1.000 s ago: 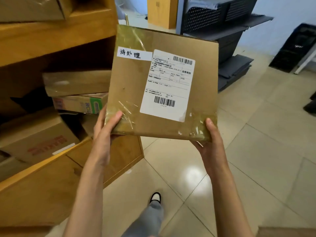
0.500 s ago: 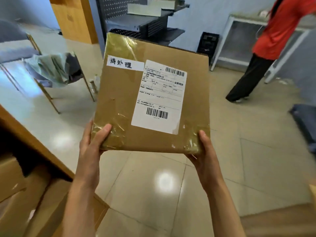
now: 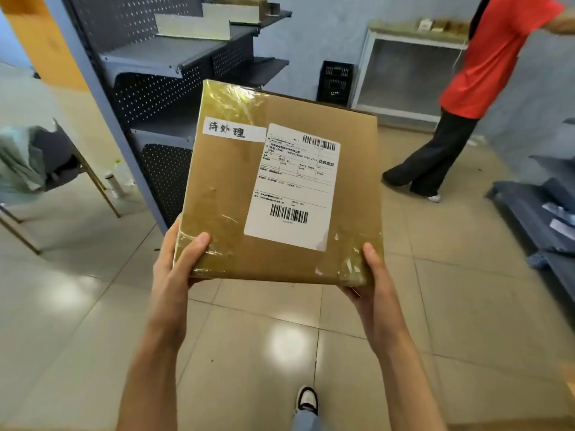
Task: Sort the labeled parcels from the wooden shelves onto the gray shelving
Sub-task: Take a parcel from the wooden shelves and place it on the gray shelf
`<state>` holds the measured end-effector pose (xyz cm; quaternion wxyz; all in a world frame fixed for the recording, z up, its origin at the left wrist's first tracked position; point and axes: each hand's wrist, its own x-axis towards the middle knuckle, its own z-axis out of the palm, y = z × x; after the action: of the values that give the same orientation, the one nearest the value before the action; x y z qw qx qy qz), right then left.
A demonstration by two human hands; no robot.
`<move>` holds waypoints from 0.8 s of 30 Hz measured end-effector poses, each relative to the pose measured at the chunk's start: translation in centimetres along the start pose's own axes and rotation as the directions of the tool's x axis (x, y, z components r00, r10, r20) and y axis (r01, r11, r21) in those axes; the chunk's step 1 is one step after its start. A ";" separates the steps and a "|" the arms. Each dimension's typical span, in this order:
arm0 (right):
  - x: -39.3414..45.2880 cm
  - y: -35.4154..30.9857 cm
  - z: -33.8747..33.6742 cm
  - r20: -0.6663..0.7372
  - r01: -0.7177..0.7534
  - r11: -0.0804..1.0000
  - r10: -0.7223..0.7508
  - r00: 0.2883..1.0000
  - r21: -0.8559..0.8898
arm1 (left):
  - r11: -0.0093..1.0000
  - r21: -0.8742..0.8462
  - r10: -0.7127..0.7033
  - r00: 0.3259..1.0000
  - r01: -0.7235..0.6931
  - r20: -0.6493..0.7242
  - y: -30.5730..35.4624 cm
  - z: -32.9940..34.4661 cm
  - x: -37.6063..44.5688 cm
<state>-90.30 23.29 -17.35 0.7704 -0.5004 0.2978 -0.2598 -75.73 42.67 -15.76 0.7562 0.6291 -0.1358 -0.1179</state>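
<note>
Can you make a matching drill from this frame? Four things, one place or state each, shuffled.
Things:
1. parcel
2. crate
3. gray shelving
4. left hand

Places or states:
A. on the floor by the back wall
B. thumb on the parcel's near left corner
C. held up by both hands
D. behind the parcel, to its left

Pairs: 1-C, 2-A, 3-D, 4-B. The right hand grips the other near corner.

I see open floor (image 3: pixel 451 306) lower right; the parcel (image 3: pixel 280 188) fills the frame's middle, gray shelving (image 3: pixel 174 60) stands upper left, a bystander (image 3: pixel 466 98) blocks the upper right.
</note>
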 end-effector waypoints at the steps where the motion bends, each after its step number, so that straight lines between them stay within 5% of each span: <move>1: 2.0 -0.5 -0.1 0.015 0.001 1.000 -0.001 1.000 0.004 | 1.000 0.002 0.006 1.000 -0.006 -0.016 0.0 1.1 1.5; 24: 42.8 -10.6 -1.1 -0.033 0.104 0.994 -0.103 0.994 0.028 | 0.999 0.018 0.049 0.997 -0.050 0.065 -5.3 22.9 38.5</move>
<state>-62.75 -11.08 -16.43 0.7583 -0.4997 0.2796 -0.3117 -47.83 7.18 -14.84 0.7480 0.6288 -0.1766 -0.1181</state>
